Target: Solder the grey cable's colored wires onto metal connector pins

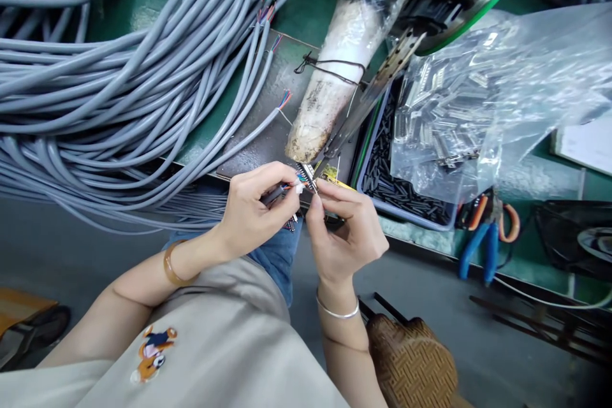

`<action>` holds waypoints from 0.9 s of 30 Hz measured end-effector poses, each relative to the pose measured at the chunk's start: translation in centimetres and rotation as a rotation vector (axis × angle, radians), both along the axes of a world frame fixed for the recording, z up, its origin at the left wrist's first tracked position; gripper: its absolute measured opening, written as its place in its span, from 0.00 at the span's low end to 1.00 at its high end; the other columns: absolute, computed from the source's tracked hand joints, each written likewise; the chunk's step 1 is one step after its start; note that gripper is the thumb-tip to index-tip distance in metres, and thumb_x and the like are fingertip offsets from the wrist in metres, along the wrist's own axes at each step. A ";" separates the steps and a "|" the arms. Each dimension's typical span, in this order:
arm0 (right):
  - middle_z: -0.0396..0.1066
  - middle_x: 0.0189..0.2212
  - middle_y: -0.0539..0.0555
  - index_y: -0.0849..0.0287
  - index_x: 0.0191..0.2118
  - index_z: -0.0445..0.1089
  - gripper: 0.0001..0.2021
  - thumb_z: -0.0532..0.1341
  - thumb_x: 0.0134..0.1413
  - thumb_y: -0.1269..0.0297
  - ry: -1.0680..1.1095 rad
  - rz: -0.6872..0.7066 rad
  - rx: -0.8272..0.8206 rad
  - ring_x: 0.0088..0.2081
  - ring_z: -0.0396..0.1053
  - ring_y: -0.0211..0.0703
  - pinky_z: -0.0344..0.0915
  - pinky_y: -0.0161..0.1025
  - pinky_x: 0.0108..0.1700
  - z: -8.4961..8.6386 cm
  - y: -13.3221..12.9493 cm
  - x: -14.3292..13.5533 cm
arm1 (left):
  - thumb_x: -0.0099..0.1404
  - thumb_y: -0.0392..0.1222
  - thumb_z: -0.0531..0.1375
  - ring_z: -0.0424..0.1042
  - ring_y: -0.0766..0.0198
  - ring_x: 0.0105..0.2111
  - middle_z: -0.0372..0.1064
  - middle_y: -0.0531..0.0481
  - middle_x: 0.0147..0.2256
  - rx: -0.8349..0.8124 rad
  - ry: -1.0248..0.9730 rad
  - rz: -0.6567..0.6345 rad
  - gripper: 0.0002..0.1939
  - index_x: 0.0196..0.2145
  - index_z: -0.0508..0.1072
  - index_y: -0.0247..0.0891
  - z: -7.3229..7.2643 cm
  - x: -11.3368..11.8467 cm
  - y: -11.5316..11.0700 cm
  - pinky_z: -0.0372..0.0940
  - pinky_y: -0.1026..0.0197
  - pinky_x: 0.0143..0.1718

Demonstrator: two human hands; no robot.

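My left hand pinches the end of a grey cable, whose thin coloured wires fan out past the fingertips. The wires meet a small metal multi-pin connector. Thumb and fingers of my right hand are closed on the connector's near end. Just above it, the tip of a soldering iron points down at the connector, with no hand on the iron. Whether the tip touches the metal I cannot tell. A wrapped white tube ends right behind the connector.
Bundled grey cables cover the left of the bench. To the right stand a blue-rimmed bin of small black tubes, a clear plastic bag of metal connectors and blue-handled pliers. A woven-top stool is below.
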State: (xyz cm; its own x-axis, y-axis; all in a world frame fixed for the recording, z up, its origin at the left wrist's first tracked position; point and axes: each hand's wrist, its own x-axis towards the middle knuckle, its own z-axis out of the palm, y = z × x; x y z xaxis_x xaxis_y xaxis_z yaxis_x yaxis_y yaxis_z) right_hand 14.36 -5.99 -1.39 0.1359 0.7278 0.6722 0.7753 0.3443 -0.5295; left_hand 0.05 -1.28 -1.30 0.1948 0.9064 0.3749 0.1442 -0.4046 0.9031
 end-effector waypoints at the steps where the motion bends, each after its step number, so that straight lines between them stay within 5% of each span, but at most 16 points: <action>1: 0.82 0.39 0.51 0.55 0.37 0.72 0.09 0.68 0.57 0.76 -0.005 0.000 0.003 0.40 0.81 0.40 0.78 0.39 0.45 0.1 0.1 0.0 | 0.66 0.32 0.62 0.73 0.69 0.28 0.76 0.50 0.31 0.002 0.003 -0.001 0.04 0.33 0.73 0.36 0.0 0.0 0.1 0.67 0.67 0.30; 14: 0.82 0.40 0.48 0.51 0.40 0.75 0.11 0.71 0.55 0.74 -0.009 -0.037 0.024 0.39 0.81 0.41 0.79 0.39 0.43 0.7 0.5 0.1 | 0.66 0.30 0.63 0.72 0.69 0.29 0.76 0.50 0.31 0.075 -0.009 -0.019 0.04 0.33 0.74 0.37 0.8 0.1 0.6 0.66 0.67 0.30; 22: 0.83 0.42 0.51 0.52 0.38 0.72 0.09 0.70 0.57 0.73 -0.132 0.006 0.067 0.39 0.82 0.40 0.80 0.37 0.44 -0.5 -0.2 0.5 | 0.65 0.31 0.63 0.74 0.68 0.29 0.78 0.49 0.31 -0.053 -0.002 -0.044 0.03 0.33 0.75 0.36 0.5 -0.1 0.3 0.69 0.66 0.32; 27: 0.83 0.39 0.49 0.53 0.38 0.71 0.11 0.70 0.56 0.76 0.009 -0.013 0.015 0.38 0.81 0.39 0.79 0.37 0.44 -0.3 -0.2 0.5 | 0.66 0.33 0.64 0.75 0.68 0.29 0.78 0.48 0.31 -0.110 -0.078 -0.076 0.03 0.33 0.76 0.35 0.6 -0.2 0.1 0.69 0.68 0.29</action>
